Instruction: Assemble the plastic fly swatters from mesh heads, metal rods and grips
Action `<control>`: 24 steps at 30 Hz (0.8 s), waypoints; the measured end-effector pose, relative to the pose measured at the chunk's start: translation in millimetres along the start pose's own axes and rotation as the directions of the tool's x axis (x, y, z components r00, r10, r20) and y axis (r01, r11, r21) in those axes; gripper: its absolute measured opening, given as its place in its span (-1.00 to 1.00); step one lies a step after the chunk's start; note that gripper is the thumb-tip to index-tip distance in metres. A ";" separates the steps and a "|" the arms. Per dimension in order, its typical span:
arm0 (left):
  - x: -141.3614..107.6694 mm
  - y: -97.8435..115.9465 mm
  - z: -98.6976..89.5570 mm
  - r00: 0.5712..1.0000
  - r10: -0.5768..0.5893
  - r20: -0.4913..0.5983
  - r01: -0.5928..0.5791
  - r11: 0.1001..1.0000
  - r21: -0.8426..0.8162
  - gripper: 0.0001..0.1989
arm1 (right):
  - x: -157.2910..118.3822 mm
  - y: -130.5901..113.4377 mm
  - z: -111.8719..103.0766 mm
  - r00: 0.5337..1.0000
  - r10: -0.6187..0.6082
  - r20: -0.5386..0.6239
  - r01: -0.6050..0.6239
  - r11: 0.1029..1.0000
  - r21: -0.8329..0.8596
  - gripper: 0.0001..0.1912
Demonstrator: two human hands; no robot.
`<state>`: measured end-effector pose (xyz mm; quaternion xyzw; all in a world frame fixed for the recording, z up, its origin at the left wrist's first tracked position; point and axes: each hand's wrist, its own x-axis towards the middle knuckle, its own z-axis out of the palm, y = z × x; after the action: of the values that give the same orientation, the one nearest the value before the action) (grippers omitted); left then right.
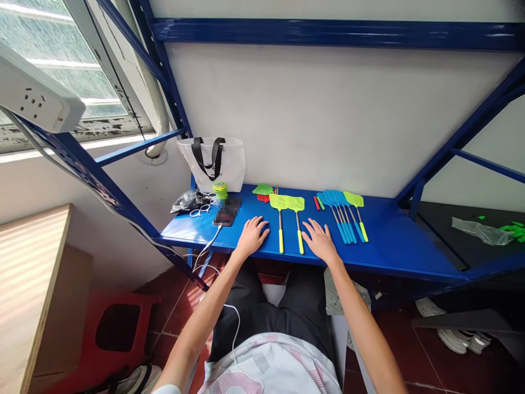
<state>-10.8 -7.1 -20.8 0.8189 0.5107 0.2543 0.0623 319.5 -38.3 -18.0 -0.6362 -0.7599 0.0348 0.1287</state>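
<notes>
head view: two lime-yellow fly swatters (296, 204) with mesh heads, thin metallic shafts and yellow grips lie side by side on the blue tabletop (402, 241), between the hands, heads toward the wall (295, 120). the left hand (252, 236) is palm down, fingers slightly spread, holding nothing; the right hand (320, 239) mirrors it, fingers open and empty, thumb just beside one grip.

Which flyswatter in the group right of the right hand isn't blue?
The yellow-green flyswatter at the group's far right end. Its colour sets it apart: the others there are blue flyswatters, bunched to its left.
</notes>
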 end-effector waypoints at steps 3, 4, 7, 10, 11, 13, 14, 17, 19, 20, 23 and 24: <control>-1.1 -0.7 4.6 1.000 -0.003 0.006 0.002 1.000 0.018 -0.54 | 0.1 -1.0 2.8 1.000 0.011 -0.002 -0.011 1.000 -0.001 -0.30; -1.4 -0.3 5.2 1.000 0.000 0.007 0.000 1.000 0.019 -0.54 | 0.2 -1.2 2.8 1.000 0.011 -0.001 -0.011 1.000 0.000 -0.30; -1.7 0.5 5.8 1.000 0.002 0.007 -0.002 1.000 0.022 -0.53 | 0.4 -1.6 1.1 1.000 0.006 -0.002 -0.006 1.000 -0.010 -0.31; -1.7 0.4 6.0 1.000 0.000 -0.004 0.000 1.000 0.028 -0.54 | 0.2 -1.6 -1.0 1.000 0.009 0.005 -0.009 1.000 -0.016 -0.31; -1.6 0.5 6.0 1.000 -0.001 -0.005 0.001 1.000 0.028 -0.54 | 0.1 -1.5 -1.3 1.000 0.011 0.007 -0.010 1.000 -0.012 -0.30; -1.6 1.0 5.8 1.000 -0.003 0.000 0.003 1.000 0.029 -0.53 | -0.1 -0.9 -1.5 1.000 0.009 0.007 -0.009 1.000 0.000 -0.30; -1.5 1.4 5.5 1.000 -0.003 0.003 0.003 1.000 0.031 -0.53 | -0.1 -0.5 -1.3 1.000 0.006 0.004 -0.006 1.000 0.005 -0.30; -1.4 2.9 4.3 1.000 -0.005 0.007 0.005 0.999 0.035 -0.53 | -0.1 0.5 -0.6 1.000 -0.001 -0.002 0.001 1.000 0.008 -0.30; -1.4 3.6 3.6 1.000 -0.007 0.009 0.006 0.999 0.035 -0.52 | 0.0 0.4 -0.5 1.000 0.000 -0.002 0.000 1.000 0.005 -0.30; -1.4 3.8 3.4 1.000 -0.007 0.011 0.007 0.999 0.035 -0.52 | 0.1 0.1 -0.6 1.000 0.002 -0.001 -0.002 1.000 0.003 -0.29; -1.6 3.8 3.6 1.000 -0.009 0.009 0.009 0.999 0.035 -0.52 | -0.1 -0.9 -1.2 1.000 0.008 0.003 -0.008 1.000 -0.003 -0.29; -1.6 3.6 4.0 1.000 -0.008 0.006 0.008 0.999 0.035 -0.53 | -0.2 -1.1 -1.3 1.000 0.008 0.002 -0.008 1.000 -0.003 -0.29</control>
<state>-6.6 -9.6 -23.5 0.8186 0.5182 0.2426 0.0509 318.7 -38.8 -16.5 -0.6396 -0.7574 0.0349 0.1266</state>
